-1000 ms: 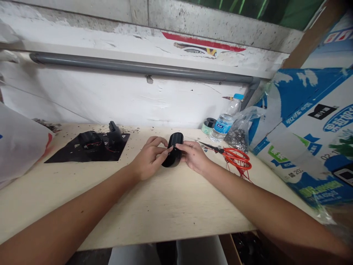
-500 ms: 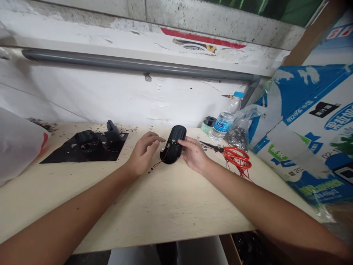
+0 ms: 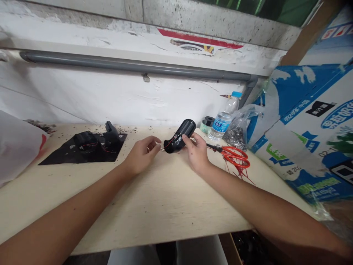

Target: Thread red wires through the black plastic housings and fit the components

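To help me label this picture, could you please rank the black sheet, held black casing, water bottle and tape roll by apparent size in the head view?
Largest to smallest:
Black sheet
Black casing and water bottle: too alike to rank; the right hand partly covers the casing
Tape roll

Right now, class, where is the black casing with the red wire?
In the head view, the black casing is near mid-picture, in the right hand, with the left hand beside its lower end.
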Demonstrator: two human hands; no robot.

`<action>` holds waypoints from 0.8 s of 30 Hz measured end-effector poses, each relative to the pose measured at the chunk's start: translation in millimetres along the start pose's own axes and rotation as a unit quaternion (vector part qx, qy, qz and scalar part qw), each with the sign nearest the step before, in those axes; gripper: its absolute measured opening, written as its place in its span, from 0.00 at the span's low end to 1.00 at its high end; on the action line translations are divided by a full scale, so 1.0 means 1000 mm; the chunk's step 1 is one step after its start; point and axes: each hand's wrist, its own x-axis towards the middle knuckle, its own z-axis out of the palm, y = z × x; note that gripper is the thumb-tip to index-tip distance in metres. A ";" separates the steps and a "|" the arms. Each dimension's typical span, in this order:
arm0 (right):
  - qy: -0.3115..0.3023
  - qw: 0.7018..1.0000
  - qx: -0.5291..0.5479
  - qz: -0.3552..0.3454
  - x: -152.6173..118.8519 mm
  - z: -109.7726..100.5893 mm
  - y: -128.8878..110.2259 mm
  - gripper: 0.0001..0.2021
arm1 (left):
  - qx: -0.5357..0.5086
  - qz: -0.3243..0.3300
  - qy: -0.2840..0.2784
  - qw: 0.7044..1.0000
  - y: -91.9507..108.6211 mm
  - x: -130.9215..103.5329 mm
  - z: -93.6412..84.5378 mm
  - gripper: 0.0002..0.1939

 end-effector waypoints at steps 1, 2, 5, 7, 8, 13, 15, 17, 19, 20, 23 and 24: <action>0.006 0.999 -0.021 -0.023 0.001 -0.001 0.002 0.16 | 0.005 0.003 -0.013 1.000 -0.001 0.000 0.000 0.17; 0.011 0.998 -0.041 -0.042 0.002 -0.003 0.003 0.17 | 0.005 0.012 -0.023 1.000 -0.002 0.001 0.001 0.17; 0.016 0.993 -0.085 -0.085 0.006 -0.006 0.007 0.17 | -0.003 0.059 -0.028 0.998 -0.006 0.002 0.004 0.16; 0.016 0.990 -0.099 -0.098 0.008 -0.008 0.008 0.17 | -0.011 0.088 -0.006 0.996 -0.010 0.003 0.008 0.13; 0.017 0.990 -0.100 -0.099 0.008 -0.008 0.008 0.17 | -0.015 0.095 0.011 0.995 -0.011 0.003 0.009 0.12; 0.011 0.994 -0.084 -0.064 0.006 -0.005 0.007 0.17 | 0.002 0.101 0.090 0.991 -0.009 0.002 0.011 0.08; -0.010 0.997 -0.067 -0.035 0.002 -0.002 0.006 0.17 | 0.014 0.120 0.093 0.988 -0.006 0.001 0.011 0.07; -0.035 0.998 -0.048 -0.004 -0.002 0.001 0.004 0.17 | 0.015 0.130 0.093 0.987 -0.003 0.000 0.010 0.06; -0.049 0.998 -0.037 0.014 -0.005 0.004 0.003 0.17 | 0.009 0.129 0.098 0.987 -0.002 0.000 0.011 0.07; -0.053 0.998 -0.034 0.018 -0.006 0.004 0.003 0.18 | 0.007 0.128 0.103 0.986 -0.002 0.000 0.011 0.08; -0.055 0.998 -0.037 0.017 -0.007 0.005 0.002 0.18 | 0.013 0.136 0.122 0.983 -0.002 0.001 0.011 0.11; -0.057 0.997 -0.043 0.013 -0.007 0.005 0.001 0.18 | 0.017 0.145 0.121 0.982 -0.002 0.001 0.011 0.12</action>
